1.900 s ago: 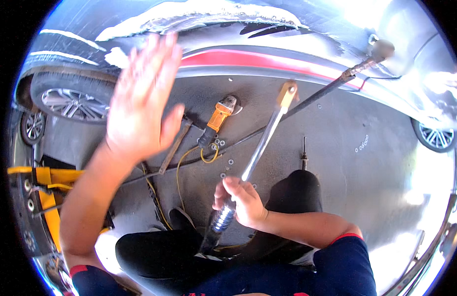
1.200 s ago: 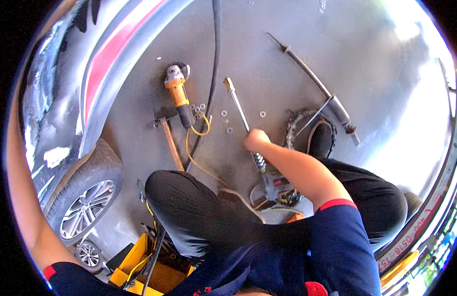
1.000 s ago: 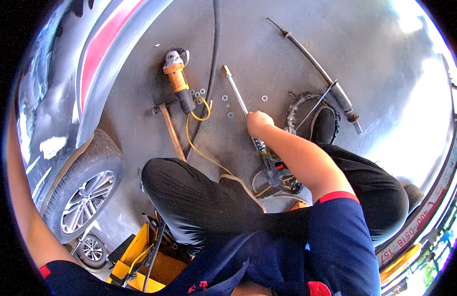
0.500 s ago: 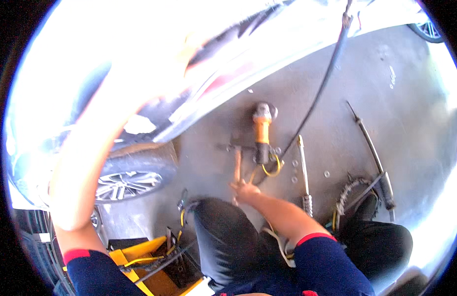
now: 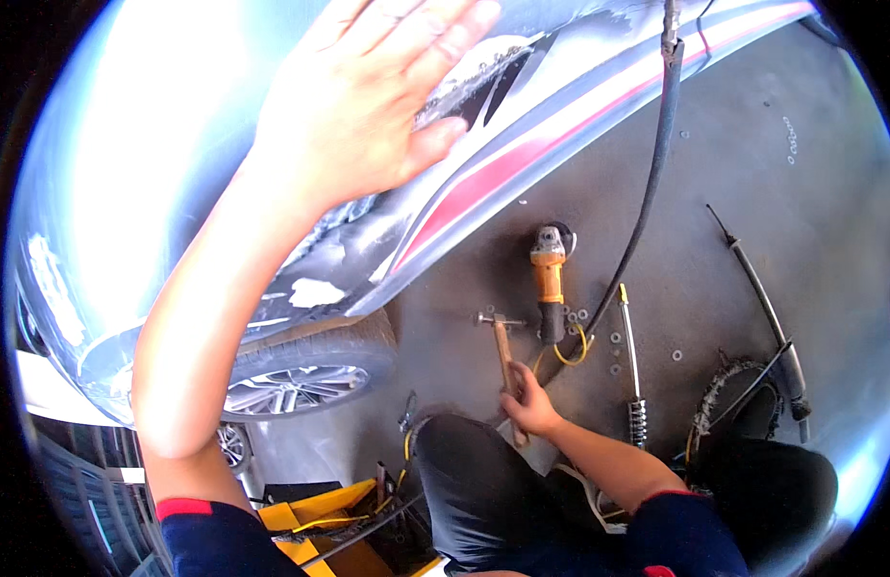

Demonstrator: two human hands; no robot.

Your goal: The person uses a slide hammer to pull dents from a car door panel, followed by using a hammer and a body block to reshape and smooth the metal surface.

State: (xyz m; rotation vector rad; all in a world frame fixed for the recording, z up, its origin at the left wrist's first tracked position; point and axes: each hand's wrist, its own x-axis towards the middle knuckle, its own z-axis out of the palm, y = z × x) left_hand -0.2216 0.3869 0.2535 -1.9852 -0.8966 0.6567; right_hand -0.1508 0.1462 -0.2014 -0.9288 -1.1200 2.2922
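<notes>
The hammer [image 5: 504,354] is at the lower centre of the frame: a wooden handle, straight and slightly worn, with a narrow dark metal head set crosswise at its upper end. The right hand [image 5: 531,404] grips the handle below its middle, fingers curled around the wood. The right forearm enters from the lower right and slants up and leftward to the handle.

The left hand [image 5: 358,115] is at the upper centre, over the car body panel [image 5: 175,207]. Its fingers are extended and slightly spread, thumb out to the right, back of the hand toward the camera; contact with the panel cannot be determined. The left arm rises from the lower left, bent at the elbow.

The panel is curved and glossy, with rough whitish patches and a smooth red stripe [image 5: 488,183]. Below it is a black rubber tyre [image 5: 373,351] around a spoked metal rim. The angle grinder [image 5: 549,279], orange with a dark cylindrical handle, lies right of the hammer. Farther right lies a slender bright rod [image 5: 631,351] with a ribbed, spring-like lower section.
</notes>
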